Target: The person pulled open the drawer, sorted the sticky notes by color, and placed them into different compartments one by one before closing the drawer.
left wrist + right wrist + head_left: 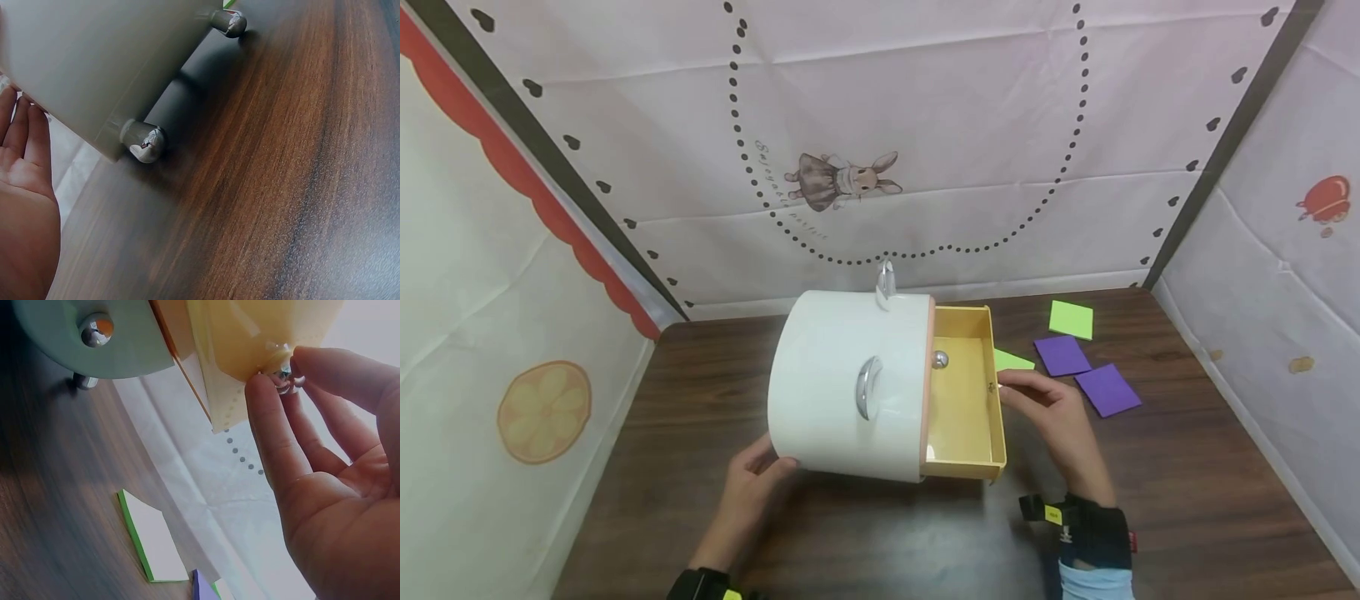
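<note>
wood tabletop (865, 533) | left hand (751, 477), straight-fingered, touches white box (835, 383) rear edge | right hand (1063, 421) pinches jutting drawer (962, 408) knob (285, 376)

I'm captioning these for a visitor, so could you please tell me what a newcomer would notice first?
Probably the rounded white box central in the head view, its yellow drawer open rightward. Next, the right hand pinching the drawer's silver knob, with green squares and purple squares on the table beyond.

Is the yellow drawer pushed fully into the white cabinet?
No, the yellow drawer juts out of the white cabinet, its interior exposed.
</note>
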The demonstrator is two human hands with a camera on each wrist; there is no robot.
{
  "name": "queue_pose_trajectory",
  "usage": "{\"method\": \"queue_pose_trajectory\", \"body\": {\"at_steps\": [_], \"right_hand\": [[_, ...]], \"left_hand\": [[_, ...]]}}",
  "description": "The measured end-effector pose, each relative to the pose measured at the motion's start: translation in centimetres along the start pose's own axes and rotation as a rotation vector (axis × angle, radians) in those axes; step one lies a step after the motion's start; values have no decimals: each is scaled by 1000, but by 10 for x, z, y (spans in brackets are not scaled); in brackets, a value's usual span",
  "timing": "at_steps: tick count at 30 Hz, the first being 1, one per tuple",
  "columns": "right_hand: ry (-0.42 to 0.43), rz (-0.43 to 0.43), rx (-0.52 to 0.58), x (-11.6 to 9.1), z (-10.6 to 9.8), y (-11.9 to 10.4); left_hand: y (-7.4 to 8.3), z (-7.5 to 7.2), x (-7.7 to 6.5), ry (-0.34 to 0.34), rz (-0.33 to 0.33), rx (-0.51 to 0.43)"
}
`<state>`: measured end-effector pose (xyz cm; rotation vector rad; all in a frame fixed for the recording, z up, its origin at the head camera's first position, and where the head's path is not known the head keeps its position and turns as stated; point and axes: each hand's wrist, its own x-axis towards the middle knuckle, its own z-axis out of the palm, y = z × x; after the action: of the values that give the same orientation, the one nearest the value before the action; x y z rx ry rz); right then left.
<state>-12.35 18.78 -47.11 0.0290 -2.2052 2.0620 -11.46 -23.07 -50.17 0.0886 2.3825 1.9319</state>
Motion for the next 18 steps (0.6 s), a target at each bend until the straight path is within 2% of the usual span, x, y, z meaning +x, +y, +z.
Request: {"method": "queue_pose_trajectory", "body": {"at_steps": [6,11,18], "right_hand": [[-4,12,-16,0,-2,-3],[-5,37,-32,-2,-5,-7],[-33,53,-27,-9,-2,-27]], "left_hand": [[0,0,2,5,-25,7],[1,0,2,-5,-16,6],[1,-1,2,-4,-20,-2]]}}
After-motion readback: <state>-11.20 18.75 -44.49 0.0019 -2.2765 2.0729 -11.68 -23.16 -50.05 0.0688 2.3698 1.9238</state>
